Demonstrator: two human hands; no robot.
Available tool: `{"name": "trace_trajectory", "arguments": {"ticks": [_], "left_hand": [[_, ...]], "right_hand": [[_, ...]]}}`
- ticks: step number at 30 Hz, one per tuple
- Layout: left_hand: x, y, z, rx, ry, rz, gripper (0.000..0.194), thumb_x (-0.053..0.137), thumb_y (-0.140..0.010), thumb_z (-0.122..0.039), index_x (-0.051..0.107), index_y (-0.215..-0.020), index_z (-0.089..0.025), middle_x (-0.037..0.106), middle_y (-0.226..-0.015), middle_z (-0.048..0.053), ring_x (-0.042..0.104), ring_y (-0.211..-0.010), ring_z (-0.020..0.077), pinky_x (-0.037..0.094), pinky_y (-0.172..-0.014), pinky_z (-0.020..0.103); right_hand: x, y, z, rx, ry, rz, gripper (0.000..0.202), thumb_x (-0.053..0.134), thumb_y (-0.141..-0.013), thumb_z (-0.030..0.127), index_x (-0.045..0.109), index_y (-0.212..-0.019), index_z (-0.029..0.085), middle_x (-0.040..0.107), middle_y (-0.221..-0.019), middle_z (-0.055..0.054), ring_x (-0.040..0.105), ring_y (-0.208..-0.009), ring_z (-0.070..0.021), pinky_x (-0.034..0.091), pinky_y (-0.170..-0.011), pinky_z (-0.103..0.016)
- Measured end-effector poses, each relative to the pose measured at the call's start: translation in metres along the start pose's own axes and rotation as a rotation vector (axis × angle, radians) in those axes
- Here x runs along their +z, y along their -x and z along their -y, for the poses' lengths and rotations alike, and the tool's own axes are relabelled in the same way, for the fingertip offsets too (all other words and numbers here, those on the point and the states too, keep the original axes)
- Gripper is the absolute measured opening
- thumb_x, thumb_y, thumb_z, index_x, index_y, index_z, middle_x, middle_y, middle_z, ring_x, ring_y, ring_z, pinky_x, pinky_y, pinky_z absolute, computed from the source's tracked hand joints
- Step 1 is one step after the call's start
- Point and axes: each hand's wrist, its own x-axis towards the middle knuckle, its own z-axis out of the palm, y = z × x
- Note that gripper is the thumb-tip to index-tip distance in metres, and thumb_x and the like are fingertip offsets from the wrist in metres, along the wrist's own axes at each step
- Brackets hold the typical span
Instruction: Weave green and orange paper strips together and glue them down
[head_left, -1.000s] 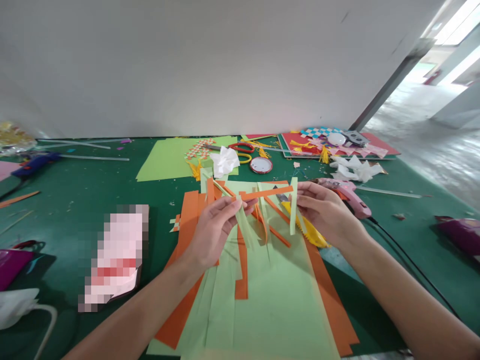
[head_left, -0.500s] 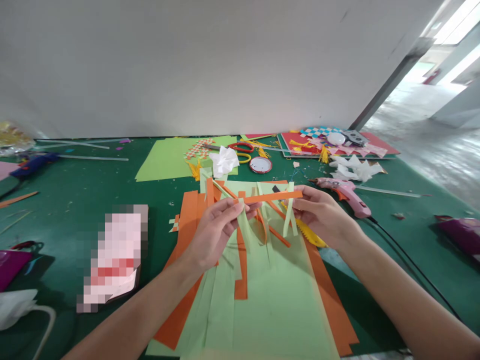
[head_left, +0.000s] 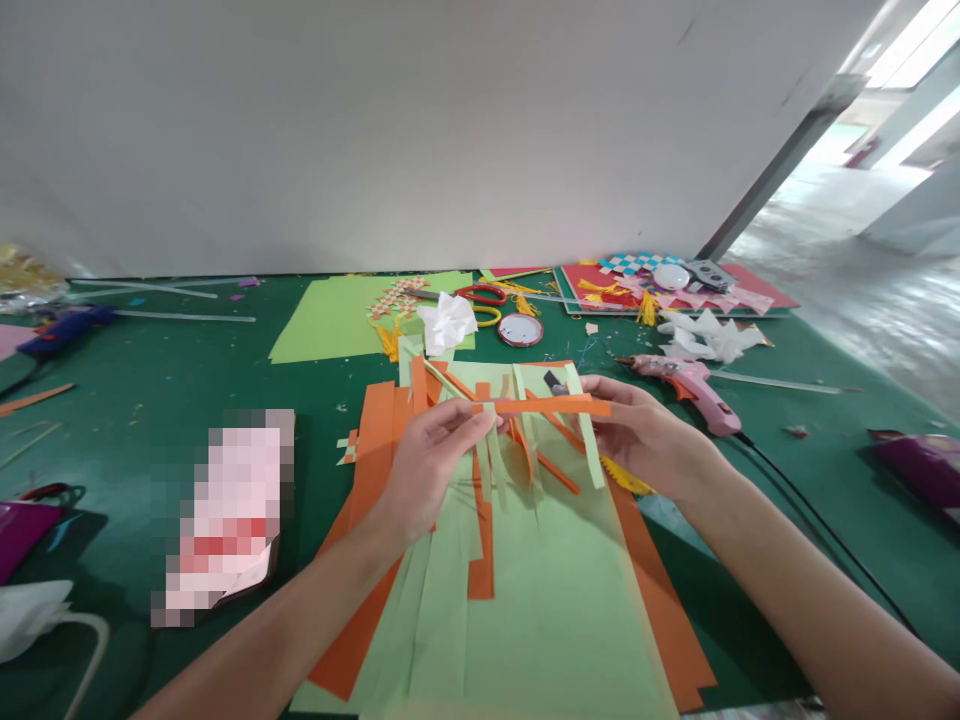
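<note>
Above the pile of green and orange paper sheets [head_left: 540,590] on the bench [head_left: 150,380], the left hand [head_left: 427,462] pinches one end of an orange strip [head_left: 551,405] and the right hand [head_left: 637,432] pinches the other. Pale green strips [head_left: 589,440] hang across the strip between both hands, while a pink glue gun [head_left: 686,385] lies just beyond the right hand.

Matt paper orange strip [head_left: 551,405] and pale green sheets [head_left: 540,600] lie over a matt green felt-like table cover [head_left: 150,400].
</note>
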Motion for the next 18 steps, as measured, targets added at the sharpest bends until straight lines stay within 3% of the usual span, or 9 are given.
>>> {"name": "trace_trajectory", "arguments": {"ticks": [11,18], "left_hand": [[0.0,0.0,-0.0006,-0.006,-0.013,-0.027,0.016,0.069,-0.084,-0.035,0.067,-0.076,-0.021,0.069,-0.082,0.0,0.066,-0.097,0.0204,0.044,-0.087,0.029],[-0.001,-0.0012,0.0012,0.03,0.007,-0.009,0.018,0.069,-0.083,-0.035,0.065,-0.072,-0.021,0.07,-0.082,0.001,0.066,-0.093,0.0199,0.045,-0.086,0.03]], "right_hand": [[0.0037,0.0035,0.0022,0.011,-0.012,0.002,0.024,0.081,-0.062,0.017,0.067,-0.081,0.02,0.066,-0.068,0.003,0.059,-0.056,-0.0067,0.048,-0.05,-0.015],[-0.0002,0.0033,0.0041,-0.004,-0.067,0.022,0.019,0.077,-0.063,0.015,0.068,-0.079,0.021,0.06,-0.061,0.004,0.054,-0.052,-0.0082,0.047,-0.047,-0.016]]}}
